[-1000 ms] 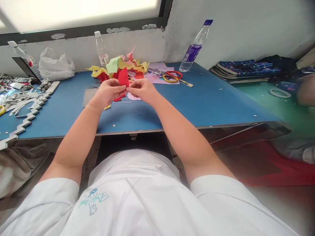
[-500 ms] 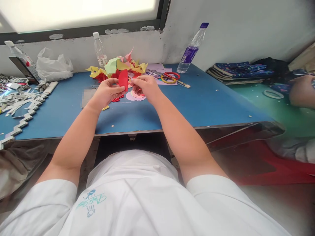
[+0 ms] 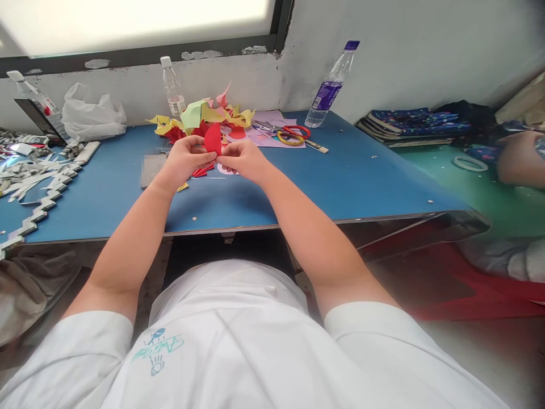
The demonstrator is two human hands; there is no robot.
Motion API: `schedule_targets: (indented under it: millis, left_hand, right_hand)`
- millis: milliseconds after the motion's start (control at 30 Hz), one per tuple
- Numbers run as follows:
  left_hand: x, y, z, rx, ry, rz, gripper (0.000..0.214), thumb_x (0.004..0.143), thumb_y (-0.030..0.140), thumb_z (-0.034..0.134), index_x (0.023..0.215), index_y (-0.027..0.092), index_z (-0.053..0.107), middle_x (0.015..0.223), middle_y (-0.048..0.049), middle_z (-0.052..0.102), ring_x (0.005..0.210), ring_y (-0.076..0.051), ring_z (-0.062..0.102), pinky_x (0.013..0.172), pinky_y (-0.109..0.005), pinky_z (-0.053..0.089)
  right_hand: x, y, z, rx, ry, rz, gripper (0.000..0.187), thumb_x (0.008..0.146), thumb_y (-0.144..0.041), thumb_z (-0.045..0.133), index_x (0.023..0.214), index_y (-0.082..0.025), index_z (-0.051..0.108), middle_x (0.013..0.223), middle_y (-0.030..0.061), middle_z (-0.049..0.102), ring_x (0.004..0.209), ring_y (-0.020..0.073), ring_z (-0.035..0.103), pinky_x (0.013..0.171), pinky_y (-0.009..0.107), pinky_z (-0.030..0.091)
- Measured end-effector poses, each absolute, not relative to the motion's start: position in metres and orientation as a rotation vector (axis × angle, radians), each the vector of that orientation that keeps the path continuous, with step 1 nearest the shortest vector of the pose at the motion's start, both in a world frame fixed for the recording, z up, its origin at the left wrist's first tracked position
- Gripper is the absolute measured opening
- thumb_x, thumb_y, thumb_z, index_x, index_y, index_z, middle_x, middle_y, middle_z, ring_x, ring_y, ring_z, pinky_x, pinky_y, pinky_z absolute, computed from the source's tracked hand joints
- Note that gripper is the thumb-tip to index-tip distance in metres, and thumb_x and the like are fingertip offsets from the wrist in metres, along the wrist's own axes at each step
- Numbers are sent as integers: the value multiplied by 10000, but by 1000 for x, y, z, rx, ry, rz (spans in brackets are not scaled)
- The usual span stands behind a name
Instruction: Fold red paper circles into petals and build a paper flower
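Note:
A folded piece of red paper [image 3: 213, 137], shaped like a half circle, is held up above the blue table [image 3: 323, 182]. My left hand [image 3: 187, 159] pinches it from the left between thumb and fingers. From the right, my right hand [image 3: 240, 159] has its thumb and fingers closed on the paper's lower corner. Beneath the hands lie small red folded strips [image 3: 201, 171] and a pale pink paper disc [image 3: 225, 169], mostly covered. Yellow, green and red folded paper shapes [image 3: 193, 113] are heaped just behind.
Red-and-yellow-handled scissors [image 3: 293, 135] rest on purple paper [image 3: 272, 117], beside a glue stick or marker [image 3: 317, 146]. Bottles [image 3: 326, 94] stand along the wall near a white plastic bag [image 3: 91, 113]. Folded grey strips [image 3: 38, 213] cover the left side. At right, another person's arm [image 3: 522, 162] is blurred.
My right hand has moved slightly left and down, and its fingers now meet the lower corner of the red paper. The left hand stays nearly in place.

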State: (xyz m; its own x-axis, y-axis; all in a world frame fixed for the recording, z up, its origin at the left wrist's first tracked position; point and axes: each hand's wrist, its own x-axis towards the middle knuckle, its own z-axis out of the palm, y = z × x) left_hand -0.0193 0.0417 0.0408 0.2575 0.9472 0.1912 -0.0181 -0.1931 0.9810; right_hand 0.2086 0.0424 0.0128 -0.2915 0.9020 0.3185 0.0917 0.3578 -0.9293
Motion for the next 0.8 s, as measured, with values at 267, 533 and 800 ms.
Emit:
schedule_targets:
  millis: [267,533,800]
  left_hand:
    - [-19,40,40,1640,998,1135,592,733,348,1247,1152,159,875,1043,-118,934,1033,-345,875,1065,-527,694]
    - [-20,39,42,1629,1021,1130,687,619,416,1249,1153,200,875,963,-64,931,987,-335,867,959,-464,651]
    - [-20,37,45,1639,1022,1111,796,573,511,1281,1169,209,848,958,-72,912,1005,-351,859,989,-487,650]
  right_hand:
    - [205,45,14,-942,-1689,1112,431,994,-272,1069,720,-222,739,723,24,761,674,172,644,577,252,497]
    - [203,40,19,-941,-1560,1079,340,903,-118,1044,727,-204,767,654,10,716,619,156,596,543,245,465]
    - [202,41,17,-890,-1501,1173,323,927,-170,994,694,-201,772,690,43,750,643,177,645,562,253,492]
